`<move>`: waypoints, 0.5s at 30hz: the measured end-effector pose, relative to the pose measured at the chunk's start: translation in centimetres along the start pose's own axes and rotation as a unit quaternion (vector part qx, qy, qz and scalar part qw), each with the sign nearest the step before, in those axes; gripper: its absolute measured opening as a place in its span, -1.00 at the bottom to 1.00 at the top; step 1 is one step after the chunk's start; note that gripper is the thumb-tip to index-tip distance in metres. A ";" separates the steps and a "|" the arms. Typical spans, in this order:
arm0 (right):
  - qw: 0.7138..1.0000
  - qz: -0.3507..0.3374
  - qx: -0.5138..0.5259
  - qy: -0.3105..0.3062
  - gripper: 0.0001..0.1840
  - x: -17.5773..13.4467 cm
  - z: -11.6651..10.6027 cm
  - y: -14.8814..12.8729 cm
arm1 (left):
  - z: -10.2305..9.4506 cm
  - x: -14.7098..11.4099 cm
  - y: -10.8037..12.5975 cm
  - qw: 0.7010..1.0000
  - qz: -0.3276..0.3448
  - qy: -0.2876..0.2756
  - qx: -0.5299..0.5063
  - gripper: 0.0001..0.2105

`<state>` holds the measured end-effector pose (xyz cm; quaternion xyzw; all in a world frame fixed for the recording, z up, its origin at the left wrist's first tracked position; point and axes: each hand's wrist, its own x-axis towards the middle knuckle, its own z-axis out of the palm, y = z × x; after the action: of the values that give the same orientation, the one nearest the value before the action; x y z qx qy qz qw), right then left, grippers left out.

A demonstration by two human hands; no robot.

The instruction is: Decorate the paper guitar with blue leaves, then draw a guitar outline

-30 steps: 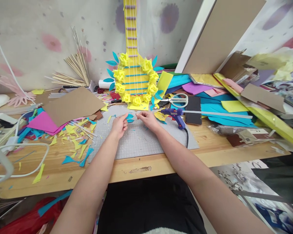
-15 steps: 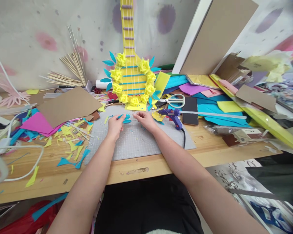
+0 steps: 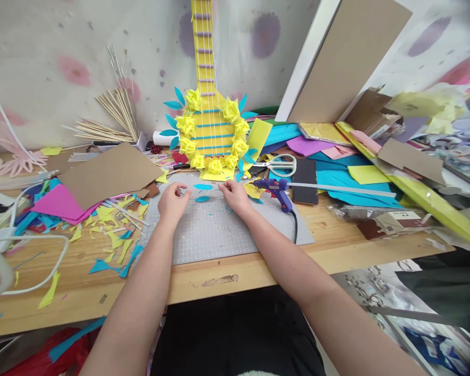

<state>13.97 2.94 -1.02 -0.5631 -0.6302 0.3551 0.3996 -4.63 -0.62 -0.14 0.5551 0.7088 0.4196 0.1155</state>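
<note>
Two blue leaf cutouts lie on the grey cutting mat (image 3: 215, 235): an upper blue leaf (image 3: 202, 186) and a lower blue leaf (image 3: 202, 199). To their left, my left hand (image 3: 173, 202) is open, its thumb and curled fingers apart with nothing visible between them. On the other side, my right hand (image 3: 235, 196) has its fingertips pinched together; whatever they hold is too small to make out. Behind both hands stands a yellow paper guitar (image 3: 214, 125) ringed with yellow paper flowers and blue leaves. A purple glue gun (image 3: 276, 192) rests just right of my right hand.
Scissors (image 3: 280, 165) and a black phone (image 3: 304, 180) lie behind the glue gun. Brown cardboard (image 3: 112, 169) and yellow paper scraps (image 3: 112, 222) cover the left side. Blue sheets (image 3: 356, 188) are piled at right. The glue gun's cord (image 3: 296, 227) runs toward the table edge.
My left hand has let go of the blue leaf and drawn back to the left, its fingers parting. My right hand stays pinched in nearly the same place.
</note>
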 end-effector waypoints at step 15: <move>0.999 0.036 0.036 0.001 -0.76 -0.1 -0.2 0.1 | 1.7 -0.6 0.0 0.990 0.092 -0.101 -0.032 -0.98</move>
<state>14.19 2.89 -1.05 -0.5709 -0.5964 0.3908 0.4070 -3.30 -0.37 -1.37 0.6538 0.6251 0.3929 0.1654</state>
